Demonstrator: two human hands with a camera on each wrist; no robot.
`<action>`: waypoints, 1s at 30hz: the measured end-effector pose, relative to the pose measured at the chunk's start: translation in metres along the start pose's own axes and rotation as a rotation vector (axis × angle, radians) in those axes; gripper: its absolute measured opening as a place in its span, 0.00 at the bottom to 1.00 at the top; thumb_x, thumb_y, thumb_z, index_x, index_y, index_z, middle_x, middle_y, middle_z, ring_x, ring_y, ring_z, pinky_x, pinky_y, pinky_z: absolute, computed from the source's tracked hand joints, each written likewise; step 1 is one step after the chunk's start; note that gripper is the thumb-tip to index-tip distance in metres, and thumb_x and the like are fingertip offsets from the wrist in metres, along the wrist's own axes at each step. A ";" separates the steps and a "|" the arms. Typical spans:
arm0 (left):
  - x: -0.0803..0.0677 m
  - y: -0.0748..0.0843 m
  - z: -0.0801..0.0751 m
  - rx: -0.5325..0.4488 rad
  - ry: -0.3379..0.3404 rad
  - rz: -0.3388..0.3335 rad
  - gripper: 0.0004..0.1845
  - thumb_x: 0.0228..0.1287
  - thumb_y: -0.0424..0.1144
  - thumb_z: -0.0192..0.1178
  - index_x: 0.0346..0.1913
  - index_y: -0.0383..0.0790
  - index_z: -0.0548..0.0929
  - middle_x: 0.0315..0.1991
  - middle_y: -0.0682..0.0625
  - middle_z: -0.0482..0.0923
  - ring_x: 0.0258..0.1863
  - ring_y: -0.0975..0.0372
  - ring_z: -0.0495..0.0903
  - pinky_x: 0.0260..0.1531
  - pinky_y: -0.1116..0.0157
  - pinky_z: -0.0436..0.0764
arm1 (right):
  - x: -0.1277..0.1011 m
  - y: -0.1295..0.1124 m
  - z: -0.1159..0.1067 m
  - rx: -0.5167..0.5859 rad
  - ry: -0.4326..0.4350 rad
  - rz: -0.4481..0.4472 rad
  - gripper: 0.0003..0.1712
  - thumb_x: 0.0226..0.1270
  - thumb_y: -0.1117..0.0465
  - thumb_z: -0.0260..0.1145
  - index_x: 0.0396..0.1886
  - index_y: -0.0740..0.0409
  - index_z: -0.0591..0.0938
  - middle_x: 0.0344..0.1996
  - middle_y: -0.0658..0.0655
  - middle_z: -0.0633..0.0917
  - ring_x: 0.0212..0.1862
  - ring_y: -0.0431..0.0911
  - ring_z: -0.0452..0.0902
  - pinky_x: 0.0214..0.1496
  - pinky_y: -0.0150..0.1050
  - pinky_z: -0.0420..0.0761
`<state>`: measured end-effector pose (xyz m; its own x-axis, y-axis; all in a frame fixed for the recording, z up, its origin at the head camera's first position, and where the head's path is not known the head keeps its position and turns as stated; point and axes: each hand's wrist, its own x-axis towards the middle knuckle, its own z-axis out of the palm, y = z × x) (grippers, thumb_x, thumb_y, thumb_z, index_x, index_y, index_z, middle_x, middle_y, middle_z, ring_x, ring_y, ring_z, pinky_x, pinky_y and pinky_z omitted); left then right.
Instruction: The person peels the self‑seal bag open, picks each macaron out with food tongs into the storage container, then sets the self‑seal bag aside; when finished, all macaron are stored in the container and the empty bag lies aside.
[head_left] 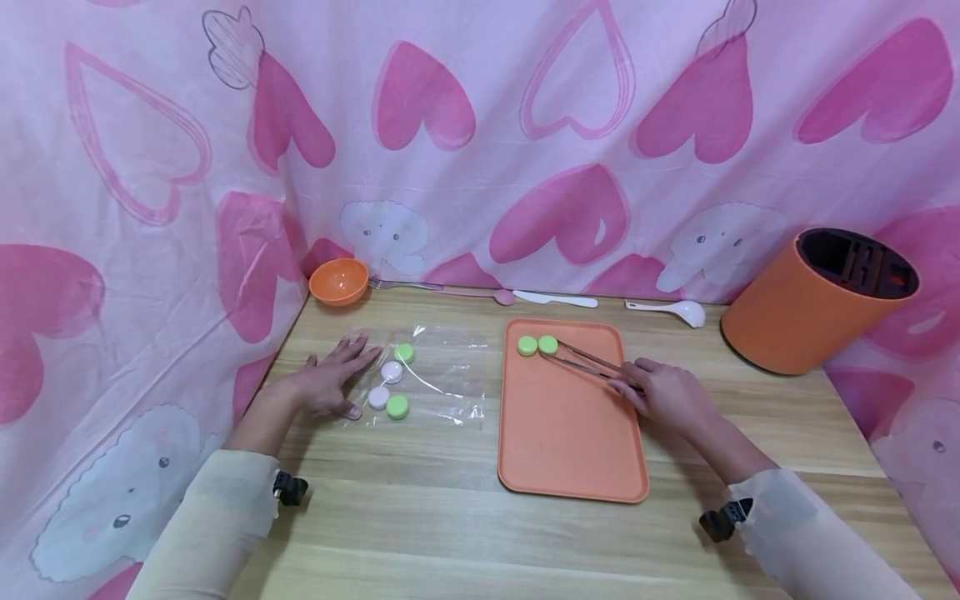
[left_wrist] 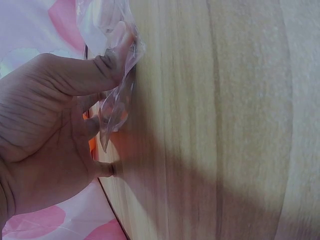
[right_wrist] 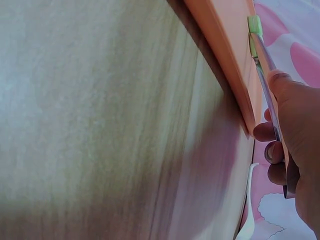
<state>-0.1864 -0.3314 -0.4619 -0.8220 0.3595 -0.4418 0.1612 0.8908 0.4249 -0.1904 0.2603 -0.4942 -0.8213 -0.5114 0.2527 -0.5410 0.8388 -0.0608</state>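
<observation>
My right hand (head_left: 663, 390) grips metal tongs (head_left: 588, 362) that reach across the orange tray (head_left: 570, 433) to two green macarons (head_left: 537, 345) at its far left corner. The tong tips sit at the right one of the pair. In the right wrist view the tongs (right_wrist: 266, 75) run from my fingers (right_wrist: 267, 132) to the green macaron (right_wrist: 254, 25). My left hand (head_left: 330, 382) lies flat on the table, fingers straight, pressing the edge of a clear plastic bag (head_left: 438, 375). On the bag lie two green macarons (head_left: 397, 407) and two pale pink ones (head_left: 391, 372). My left thumb (left_wrist: 95, 75) presses the plastic bag (left_wrist: 115, 75).
An orange bowl (head_left: 339, 281), a fork (head_left: 405, 285), a white knife (head_left: 555, 298) and a white ladle (head_left: 671, 310) lie along the back by the heart-print cloth. An orange knife block (head_left: 817, 302) stands at the right. Bare wooden table (head_left: 420, 525) stretches in front.
</observation>
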 end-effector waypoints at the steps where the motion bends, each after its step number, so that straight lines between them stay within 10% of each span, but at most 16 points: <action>1: 0.000 0.000 0.000 0.001 0.000 0.000 0.65 0.59 0.46 0.81 0.92 0.51 0.49 0.93 0.39 0.28 0.90 0.34 0.25 0.77 0.17 0.30 | 0.000 0.000 0.000 0.000 -0.007 0.005 0.12 0.73 0.50 0.79 0.41 0.52 0.88 0.29 0.52 0.84 0.24 0.42 0.76 0.30 0.46 0.88; 16: -0.001 0.000 0.000 -0.022 0.004 0.020 0.65 0.59 0.47 0.81 0.92 0.51 0.49 0.93 0.39 0.28 0.90 0.34 0.25 0.76 0.16 0.29 | 0.000 0.000 -0.007 0.013 -0.009 0.032 0.18 0.72 0.48 0.79 0.50 0.56 0.89 0.30 0.52 0.82 0.25 0.44 0.75 0.30 0.48 0.85; 30: 0.003 0.002 0.001 -0.006 -0.011 -0.013 0.65 0.59 0.47 0.81 0.92 0.51 0.49 0.93 0.40 0.28 0.90 0.35 0.25 0.78 0.18 0.30 | 0.028 -0.044 0.008 -0.007 0.036 -0.139 0.20 0.73 0.46 0.78 0.51 0.55 0.89 0.35 0.53 0.87 0.26 0.46 0.81 0.33 0.48 0.91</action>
<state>-0.1879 -0.3284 -0.4629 -0.8179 0.3508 -0.4560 0.1473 0.8939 0.4234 -0.1907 0.2075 -0.4927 -0.7315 -0.6157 0.2931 -0.6476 0.7618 -0.0160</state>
